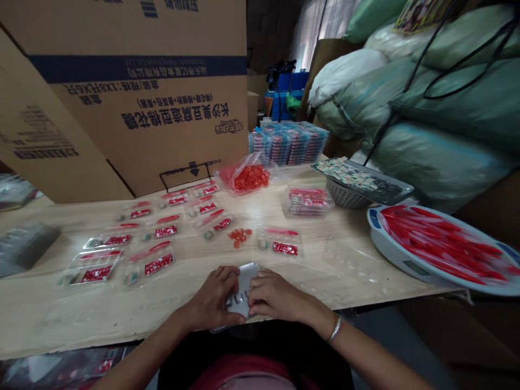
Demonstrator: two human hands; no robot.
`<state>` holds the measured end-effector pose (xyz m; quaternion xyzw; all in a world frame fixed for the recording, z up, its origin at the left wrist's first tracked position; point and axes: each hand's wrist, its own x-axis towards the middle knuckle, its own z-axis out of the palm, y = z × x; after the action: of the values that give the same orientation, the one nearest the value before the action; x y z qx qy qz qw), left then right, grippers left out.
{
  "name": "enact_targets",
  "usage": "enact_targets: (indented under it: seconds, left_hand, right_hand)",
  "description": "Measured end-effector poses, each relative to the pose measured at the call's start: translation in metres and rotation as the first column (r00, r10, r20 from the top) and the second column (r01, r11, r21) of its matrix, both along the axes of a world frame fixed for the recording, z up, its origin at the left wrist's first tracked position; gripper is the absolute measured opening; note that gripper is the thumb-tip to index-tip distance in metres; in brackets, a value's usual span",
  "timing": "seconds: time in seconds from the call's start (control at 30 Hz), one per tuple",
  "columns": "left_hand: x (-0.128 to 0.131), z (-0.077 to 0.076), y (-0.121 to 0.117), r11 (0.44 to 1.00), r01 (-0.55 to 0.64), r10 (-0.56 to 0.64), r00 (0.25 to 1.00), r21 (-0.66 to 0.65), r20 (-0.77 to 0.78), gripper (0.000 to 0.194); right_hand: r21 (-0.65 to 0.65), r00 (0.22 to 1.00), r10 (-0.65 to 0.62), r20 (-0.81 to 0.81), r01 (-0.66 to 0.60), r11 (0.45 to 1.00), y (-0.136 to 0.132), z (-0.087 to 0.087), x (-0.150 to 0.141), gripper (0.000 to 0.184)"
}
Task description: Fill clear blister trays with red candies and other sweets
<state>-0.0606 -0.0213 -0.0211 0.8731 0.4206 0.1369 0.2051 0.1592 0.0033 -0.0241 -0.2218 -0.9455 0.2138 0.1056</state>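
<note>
Near the table's front edge, a pale, clear plastic tray (242, 283) with moulded slots lies tilted between my hands. My left hand (216, 298) grips its left side, thumb along the near edge and fingers curled over the top. Opposite, my right hand (271, 292) has its fingers bent and pressed on the tray's right side; the fingertips are partly hidden. Just beyond lie a filled clear tray (280, 242) with a red stick and a red patterned packet, and a few loose red translucent pieces (239, 236).
Several filled trays (158, 264) spread over the left. Behind are a large cardboard box (182, 119), a bag of red pieces (251, 177) and stacked packs (290, 142). To the right stand a tray stack (307, 203), a metal tray of small packets (357, 176) and a basin of red sticks (406, 260).
</note>
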Motion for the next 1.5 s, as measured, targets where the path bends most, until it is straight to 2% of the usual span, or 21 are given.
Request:
enact_targets:
  seconds: [0.1,0.3,0.5,0.63,0.77,1.03,1.3,1.4,1.5]
  left_hand:
    - [-0.002,-0.001,0.000,1.000,0.008,-0.008,1.000,0.002,0.025,0.050]
    - [-0.002,0.000,-0.002,1.000,0.009,-0.010,0.999,0.011,0.044,0.048]
    - [-0.003,-0.005,0.000,1.000,0.021,-0.022,0.999,0.019,0.045,0.054]
    - [-0.003,-0.006,0.001,1.000,0.010,-0.010,1.000,0.014,0.027,0.047]
    - [-0.003,-0.004,0.002,1.000,0.014,-0.014,1.000,-0.022,0.020,0.042]
    - [-0.001,0.001,0.002,0.999,0.007,-0.008,1.000,-0.036,-0.013,0.037]
    - [0.002,0.001,0.001,1.000,-0.013,0.012,1.000,-0.014,-0.024,0.038]
    - [0.001,0.000,0.001,0.999,0.014,-0.014,1.000,0.051,-0.002,0.043]
    - [-0.005,-0.003,-0.012,0.965,-0.008,-0.014,0.996,0.262,0.083,0.045]
  right_hand:
    - [0.056,1.000,0.020,-0.003,-0.020,0.998,-0.002,0.000,0.002,0.020]
    - [0.307,0.999,0.006,0.043,-0.019,0.951,-0.015,-0.010,0.005,0.016]
    - [0.223,1.000,-0.010,-0.014,0.013,0.975,-0.013,-0.016,0.005,0.023]
    - [0.138,0.999,-0.035,-0.036,0.039,0.990,-0.011,-0.012,0.004,0.018]
    - [0.100,1.000,-0.001,-0.023,0.003,0.995,-0.008,-0.009,0.005,0.018]
    - [0.320,0.993,0.015,0.118,-0.052,0.946,-0.017,0.008,-0.004,0.008]
    - [0.322,0.971,0.050,0.232,-0.125,0.938,-0.028,0.022,-0.010,0.007]
    - [0.294,0.969,0.028,0.247,-0.103,0.950,-0.032,0.023,-0.017,0.009]
    - [0.228,0.972,-0.015,0.235,-0.040,0.973,-0.029,0.020,-0.019,0.010]
